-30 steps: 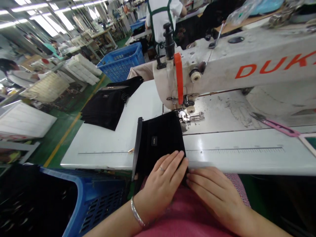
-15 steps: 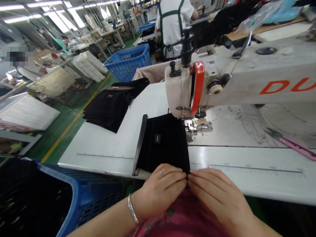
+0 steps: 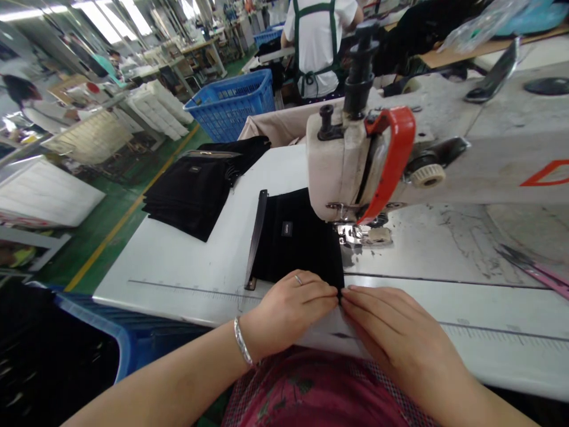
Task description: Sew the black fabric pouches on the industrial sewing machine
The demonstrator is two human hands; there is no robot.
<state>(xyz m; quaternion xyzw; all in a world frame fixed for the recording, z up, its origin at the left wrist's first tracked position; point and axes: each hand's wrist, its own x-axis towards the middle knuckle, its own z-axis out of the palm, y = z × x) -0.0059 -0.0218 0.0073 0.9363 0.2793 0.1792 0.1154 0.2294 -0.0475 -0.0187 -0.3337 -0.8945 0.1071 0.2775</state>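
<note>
Long rows of workbenches (image 3: 186, 53) are being lit by ceiling lights at 11 o'clock, and a co-worker (image 3: 315, 53) in a white shirt and green apron is being seen from behind at 12 o'clock. A blue plastic crate (image 3: 231, 107) is being kept on the floor at 11 o'clock, while a blue basket (image 3: 89, 323) is being kept at 8 o'clock. On the white sewing table (image 3: 178, 284), a stack of black pouches (image 3: 189, 198) is being left at 10 o'clock. A black fabric pouch (image 3: 293, 237) is being laid flat just beside the presser foot (image 3: 360, 234) of the sewing machine (image 3: 368, 160), with a dark zip strip (image 3: 256, 240) along its far-left edge. Its near edge is being touched by the left hand (image 3: 288, 311) and the right hand (image 3: 395, 323) — fingers are being held nearly flat, tips almost meeting. Whether the cloth is being pinched cannot be told — neither hand is being curled into a fist.
</note>
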